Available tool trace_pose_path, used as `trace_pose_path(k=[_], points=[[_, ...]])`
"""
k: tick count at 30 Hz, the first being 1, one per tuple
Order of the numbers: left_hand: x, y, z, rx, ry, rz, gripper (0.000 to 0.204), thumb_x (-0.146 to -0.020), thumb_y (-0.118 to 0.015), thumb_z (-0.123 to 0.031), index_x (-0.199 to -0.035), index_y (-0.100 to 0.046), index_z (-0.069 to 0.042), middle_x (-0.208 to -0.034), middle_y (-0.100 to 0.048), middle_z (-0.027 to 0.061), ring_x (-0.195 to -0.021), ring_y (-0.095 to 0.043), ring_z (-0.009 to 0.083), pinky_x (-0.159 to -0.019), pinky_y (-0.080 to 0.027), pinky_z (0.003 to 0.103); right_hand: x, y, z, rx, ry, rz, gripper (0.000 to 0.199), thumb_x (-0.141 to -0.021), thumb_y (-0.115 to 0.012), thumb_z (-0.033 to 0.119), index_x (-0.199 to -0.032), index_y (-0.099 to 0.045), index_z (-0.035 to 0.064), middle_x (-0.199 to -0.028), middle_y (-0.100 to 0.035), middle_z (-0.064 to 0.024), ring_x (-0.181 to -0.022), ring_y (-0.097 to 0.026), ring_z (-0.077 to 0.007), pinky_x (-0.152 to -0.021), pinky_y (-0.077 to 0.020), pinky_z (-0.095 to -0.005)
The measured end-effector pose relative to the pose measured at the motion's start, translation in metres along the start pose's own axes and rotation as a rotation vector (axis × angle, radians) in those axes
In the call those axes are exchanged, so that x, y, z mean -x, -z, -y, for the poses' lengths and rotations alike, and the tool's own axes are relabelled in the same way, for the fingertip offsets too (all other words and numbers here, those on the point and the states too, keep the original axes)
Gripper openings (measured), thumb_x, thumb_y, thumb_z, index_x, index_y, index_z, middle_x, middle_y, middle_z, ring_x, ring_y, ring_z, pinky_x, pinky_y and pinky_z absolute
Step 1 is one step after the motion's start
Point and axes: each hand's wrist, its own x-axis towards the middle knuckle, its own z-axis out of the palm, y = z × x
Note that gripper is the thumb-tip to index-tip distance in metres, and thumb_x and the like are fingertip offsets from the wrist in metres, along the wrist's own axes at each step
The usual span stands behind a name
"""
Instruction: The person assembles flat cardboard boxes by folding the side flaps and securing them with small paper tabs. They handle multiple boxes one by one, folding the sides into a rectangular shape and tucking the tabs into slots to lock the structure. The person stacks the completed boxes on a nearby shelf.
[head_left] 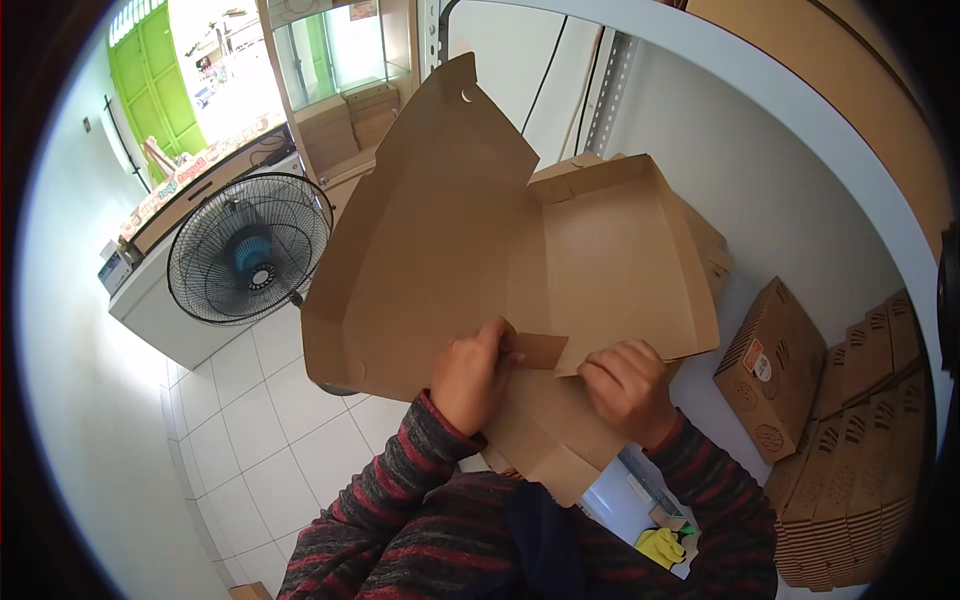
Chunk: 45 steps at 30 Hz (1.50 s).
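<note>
A brown cardboard box [620, 255] lies opened out in front of me, partly folded. Its wide lid panel [430, 230] tilts up to the left, and on the right the shallow tray part has its far and right walls standing. My left hand [472, 375] pinches a small flap [541, 350] at the near edge, close to the crease between lid and tray. Closed on the near wall of the tray is my right hand [630, 385]. An unfolded front panel [560, 440] hangs down toward my body between the two hands.
Several folded brown boxes [850, 470] are stacked at the lower right, beside a standing printed box [770, 370]. A black fan [250, 250] stands on the left over a tiled floor [270, 430]. Below the right forearm is a yellow item [660, 547]. A pale shelf frame [800, 90] curves overhead.
</note>
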Motion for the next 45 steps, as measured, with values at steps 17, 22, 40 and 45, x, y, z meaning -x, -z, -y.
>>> trace_pose_path(k=[17, 22, 40, 45], points=[[-0.019, 0.021, -0.058, -0.388, -0.344, 0.272, 0.010, -0.076, -0.061, -0.003, -0.085, -0.064, -0.006, -0.067, -0.064, 0.0126, -0.066, -0.066, 0.0307, -0.065, -0.052, 0.039, 0.007, 0.015, 0.020, 0.249, 0.265, -0.025, 0.003, -0.075, -0.066, 0.008, -0.075, -0.065, 0.0111, -0.080, -0.066, 0.0012, -0.077, -0.062, -0.0097, -0.074, -0.0354, -0.0288], [-0.023, 0.024, -0.067, -0.435, -0.314, 0.326, 0.009, -0.077, -0.061, -0.006, -0.085, -0.064, -0.007, -0.064, -0.063, 0.0134, -0.062, -0.066, 0.0313, -0.056, -0.052, 0.039, 0.007, 0.016, 0.020, 0.265, 0.254, -0.015, 0.002, -0.074, -0.065, 0.011, -0.076, -0.065, 0.0123, -0.081, -0.066, 0.0017, -0.078, -0.062, -0.0092, -0.076, -0.0340, -0.0300], [-0.020, 0.018, -0.063, -0.392, -0.364, 0.303, 0.006, -0.081, -0.060, -0.009, -0.086, -0.062, -0.007, -0.059, -0.060, 0.0137, -0.057, -0.063, 0.0328, -0.053, -0.050, 0.041, 0.008, 0.010, 0.022, 0.310, 0.203, -0.046, 0.001, -0.073, -0.063, 0.013, -0.074, -0.063, 0.0123, -0.078, -0.063, -0.0001, -0.074, -0.061, -0.0111, -0.079, -0.0358, -0.0318], [-0.019, 0.017, -0.061, -0.393, -0.308, 0.352, 0.010, -0.080, -0.060, -0.007, -0.089, -0.061, -0.005, -0.067, -0.061, 0.0136, -0.061, -0.063, 0.0336, -0.054, -0.049, 0.042, 0.006, 0.009, 0.023, 0.303, 0.174, -0.022, 0.003, -0.072, -0.062, 0.012, -0.075, -0.063, 0.0106, -0.079, -0.063, -0.0010, -0.070, -0.059, -0.0121, -0.078, -0.0352, -0.0316]])
